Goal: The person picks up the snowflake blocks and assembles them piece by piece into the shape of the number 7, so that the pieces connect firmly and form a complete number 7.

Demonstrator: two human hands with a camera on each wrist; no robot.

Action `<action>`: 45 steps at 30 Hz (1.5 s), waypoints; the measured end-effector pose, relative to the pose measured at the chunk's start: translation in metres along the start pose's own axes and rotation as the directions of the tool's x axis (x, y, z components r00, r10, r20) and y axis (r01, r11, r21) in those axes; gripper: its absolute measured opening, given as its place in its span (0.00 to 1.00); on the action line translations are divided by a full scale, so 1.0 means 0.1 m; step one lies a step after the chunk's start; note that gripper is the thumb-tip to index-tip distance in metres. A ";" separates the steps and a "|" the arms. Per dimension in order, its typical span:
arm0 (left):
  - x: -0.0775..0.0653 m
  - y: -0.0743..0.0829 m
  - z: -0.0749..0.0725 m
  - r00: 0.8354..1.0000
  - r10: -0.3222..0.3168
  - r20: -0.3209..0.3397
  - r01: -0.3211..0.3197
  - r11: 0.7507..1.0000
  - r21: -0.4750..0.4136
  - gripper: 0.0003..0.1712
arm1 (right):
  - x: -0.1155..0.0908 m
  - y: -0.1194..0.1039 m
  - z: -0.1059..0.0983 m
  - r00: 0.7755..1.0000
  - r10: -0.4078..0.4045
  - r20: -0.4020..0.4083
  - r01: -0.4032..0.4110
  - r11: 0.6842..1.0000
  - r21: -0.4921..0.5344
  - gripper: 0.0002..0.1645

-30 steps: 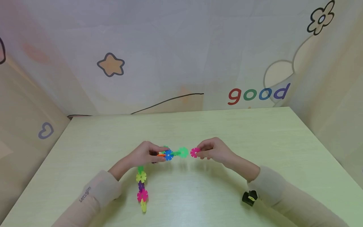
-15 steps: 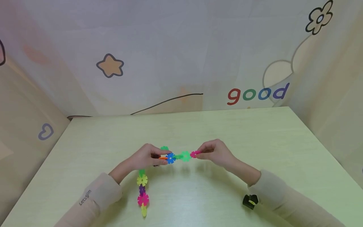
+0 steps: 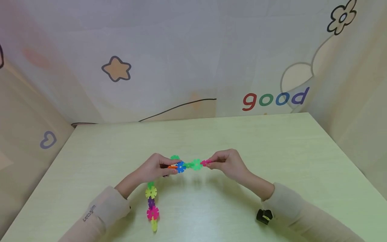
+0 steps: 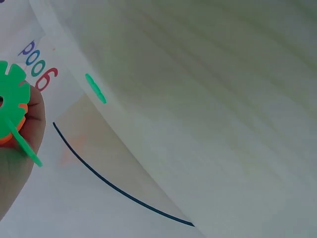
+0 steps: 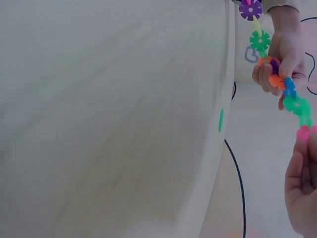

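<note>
My left hand (image 3: 152,168) pinches a chain of notched plastic snowflake discs around its orange disc (image 3: 172,167). A blue disc (image 3: 180,167) and light green discs (image 3: 197,164) stick out to the right of the fingers. The other end of the chain hangs below that hand, with yellow (image 3: 151,192), purple and pink (image 3: 153,213) discs. Between thumb and fingers, my right hand (image 3: 231,164) holds a small pink disc (image 3: 204,163), turned nearly edge-on. Its edge meets the outermost green disc; how deep the slots engage cannot be seen. In the right wrist view both hands and the chain (image 5: 260,40) show.
A single green disc (image 5: 221,120) lies flat on the pale wooden table (image 3: 272,141), beyond the left hand. A black wrist device (image 3: 264,216) sits beneath the right sleeve. Printed cloth (image 3: 169,60) hangs behind the table and along both sides.
The pink disc in my right hand has turned from face-on to nearly edge-on and moved left, closing the gap to the end green disc. My left hand keeps its grip on the chain.
</note>
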State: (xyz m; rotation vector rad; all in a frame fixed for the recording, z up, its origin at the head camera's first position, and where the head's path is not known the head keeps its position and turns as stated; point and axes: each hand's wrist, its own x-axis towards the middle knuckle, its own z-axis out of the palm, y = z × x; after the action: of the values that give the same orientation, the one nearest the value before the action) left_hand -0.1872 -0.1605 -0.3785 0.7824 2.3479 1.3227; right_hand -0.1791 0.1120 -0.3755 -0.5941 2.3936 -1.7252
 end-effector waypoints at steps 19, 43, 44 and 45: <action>-0.08 -0.02 0.00 1.000 0.010 0.001 -0.011 0.997 0.075 0.23 | 0.20 0.02 -0.20 0.968 -0.005 0.249 0.042 0.989 -0.144 0.12; -0.21 -0.06 0.02 1.000 0.022 0.019 -0.022 1.000 0.007 0.23 | 1.32 0.21 0.38 0.893 0.074 0.444 0.110 0.921 -0.374 0.15; -0.20 -0.05 0.02 0.999 0.031 0.022 -0.032 0.999 0.011 0.23 | 1.35 0.21 0.41 0.886 0.089 0.455 0.112 0.912 -0.395 0.15; -0.20 -0.05 0.02 0.999 0.039 0.024 -0.040 0.999 0.014 0.23 | 1.38 0.21 0.43 0.878 0.101 0.468 0.118 0.902 -0.416 0.16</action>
State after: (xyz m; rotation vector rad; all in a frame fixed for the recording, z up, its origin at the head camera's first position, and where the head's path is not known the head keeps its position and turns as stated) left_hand -0.1720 -0.1740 -0.3836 0.8486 2.3379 1.3063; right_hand -0.2960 0.0258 -0.3929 -0.9586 2.3835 -0.8765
